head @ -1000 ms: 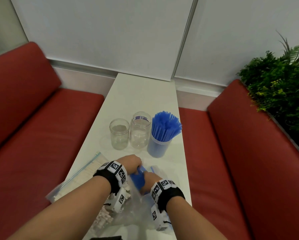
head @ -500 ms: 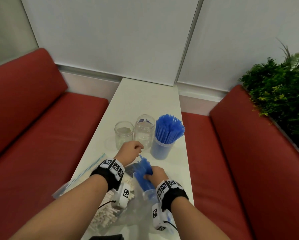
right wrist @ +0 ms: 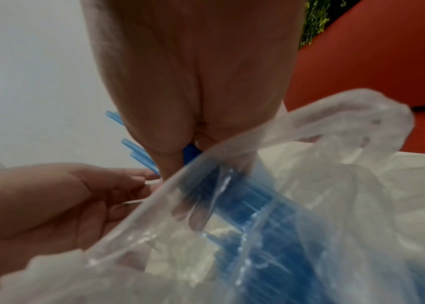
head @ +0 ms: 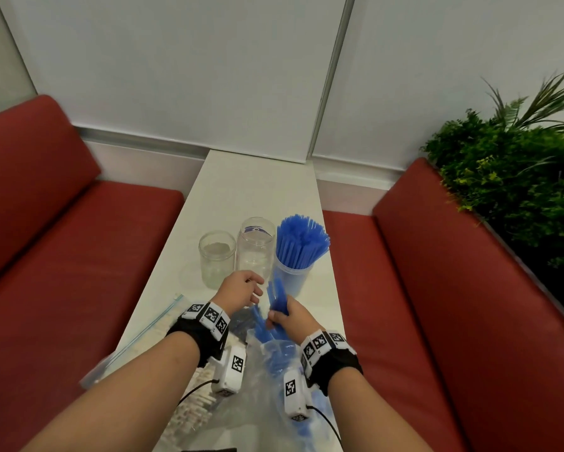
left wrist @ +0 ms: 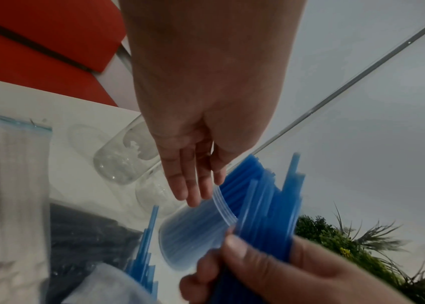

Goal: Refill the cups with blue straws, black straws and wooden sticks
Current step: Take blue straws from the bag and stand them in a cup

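Gripping one bundle of blue straws (head: 276,296), right hand (head: 292,318) faces three cups (head: 218,269).

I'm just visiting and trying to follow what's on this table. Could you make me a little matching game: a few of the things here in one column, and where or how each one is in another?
Things:
1. blue cup
2. shorter clear jar
3. right hand
4. left hand

States:
A. empty, at the left end of the row
B. fingers relaxed, holding nothing
C. packed with upright blue straws
D. gripping a bunch of blue straws over a plastic bag

Pairs: 1-C, 2-A, 3-D, 4-B
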{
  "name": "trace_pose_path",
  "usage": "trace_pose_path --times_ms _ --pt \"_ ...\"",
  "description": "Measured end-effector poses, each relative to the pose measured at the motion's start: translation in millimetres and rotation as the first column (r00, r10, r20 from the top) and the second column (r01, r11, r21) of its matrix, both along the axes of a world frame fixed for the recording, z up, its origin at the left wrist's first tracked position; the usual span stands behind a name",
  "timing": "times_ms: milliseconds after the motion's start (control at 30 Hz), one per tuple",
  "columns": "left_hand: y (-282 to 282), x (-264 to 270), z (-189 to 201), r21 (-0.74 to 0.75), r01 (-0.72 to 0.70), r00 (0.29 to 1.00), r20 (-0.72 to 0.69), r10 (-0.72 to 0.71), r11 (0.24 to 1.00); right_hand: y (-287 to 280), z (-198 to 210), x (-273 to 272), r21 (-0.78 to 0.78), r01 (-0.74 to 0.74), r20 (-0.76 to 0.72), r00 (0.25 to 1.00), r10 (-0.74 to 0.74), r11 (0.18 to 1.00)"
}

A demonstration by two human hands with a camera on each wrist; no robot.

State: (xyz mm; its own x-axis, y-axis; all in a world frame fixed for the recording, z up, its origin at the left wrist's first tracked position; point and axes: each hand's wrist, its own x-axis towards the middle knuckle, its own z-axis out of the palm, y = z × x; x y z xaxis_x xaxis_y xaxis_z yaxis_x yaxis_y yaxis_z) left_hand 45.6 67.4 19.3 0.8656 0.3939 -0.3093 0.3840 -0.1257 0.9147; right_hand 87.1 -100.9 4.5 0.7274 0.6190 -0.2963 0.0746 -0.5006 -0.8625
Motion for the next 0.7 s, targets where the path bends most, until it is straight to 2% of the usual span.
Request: trace_pose_path --times_ms 100,233,400,567,700 --pt "-4 0 -6 -0.044 0.036 0.999 -0.025 -0.037 0.998 4 9 3 0.069 0.040 -0.048 0.998 -0.037 0.997" --pt "-8 -2 -11 -0.112 0.071 0.996 -0.052 -0.078 0.991 6 13 1 0.089 0.043 -0.071 0.997 -0.037 0.995" --pt "-9 -6 -8 -0.225 0.106 0.993 -0.030 -0.116 0.969 12 30 -1 0.139 0.066 -0.069 0.996 -0.057 0.988" --pt "-4 -9 -2 -0.314 0.046 0.998 -0.027 -0.058 0.948 20 81 8 0.276 0.071 -0.080 0.996 -0.051 0.958" --pt "0 -9 0 -0.336 -0.046 0.999 -0.013 0.044 0.941 27 141 14 0.468 0.080 -0.032 0.997 -0.074 0.880"
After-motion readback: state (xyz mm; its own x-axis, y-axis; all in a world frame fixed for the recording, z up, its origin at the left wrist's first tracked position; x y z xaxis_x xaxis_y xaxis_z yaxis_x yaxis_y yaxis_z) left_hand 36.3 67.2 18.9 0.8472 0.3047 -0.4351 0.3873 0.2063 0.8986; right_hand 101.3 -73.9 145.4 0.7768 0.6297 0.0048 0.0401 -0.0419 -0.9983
